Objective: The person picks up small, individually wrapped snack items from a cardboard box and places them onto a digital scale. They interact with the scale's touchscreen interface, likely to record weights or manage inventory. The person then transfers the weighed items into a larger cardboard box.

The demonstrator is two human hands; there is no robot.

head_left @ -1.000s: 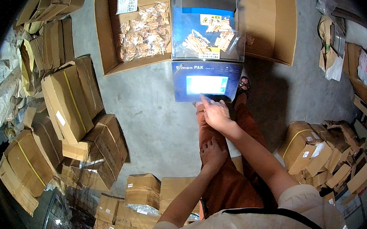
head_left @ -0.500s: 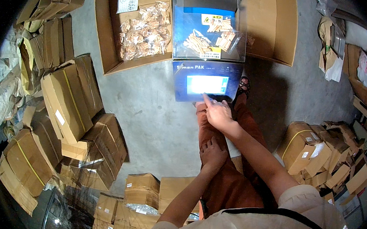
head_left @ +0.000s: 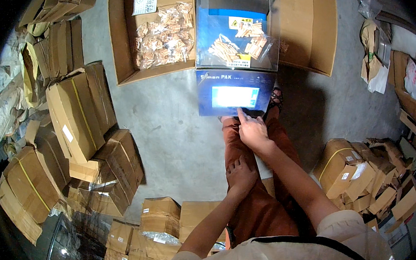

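Observation:
A blue packing machine [head_left: 203,98] stands ahead with a lit touch screen [head_left: 234,96] on its front panel. My right hand [head_left: 253,132] is just below the screen, index finger stretched toward its lower edge and the other fingers partly bent. It holds nothing; whether the fingertip touches the panel I cannot tell. Resting on my thigh, my left hand [head_left: 241,175] has its fingers spread and is bare of any object. Bundles of short wooden pegs [head_left: 224,49] lie under the machine's clear cover [head_left: 273,47].
An open cardboard box [head_left: 116,49] with many small clear bags of wooden pegs [head_left: 163,41] sits left of the machine. Another open box [head_left: 318,36] stands at its right. Stacked cartons [head_left: 79,115] line the left, with more cartons [head_left: 162,214] near me and flattened cardboard [head_left: 383,197] at right.
My right hand has shifted slightly to the right along the screen's lower edge, its index finger still extended. My left hand has stayed on the thigh.

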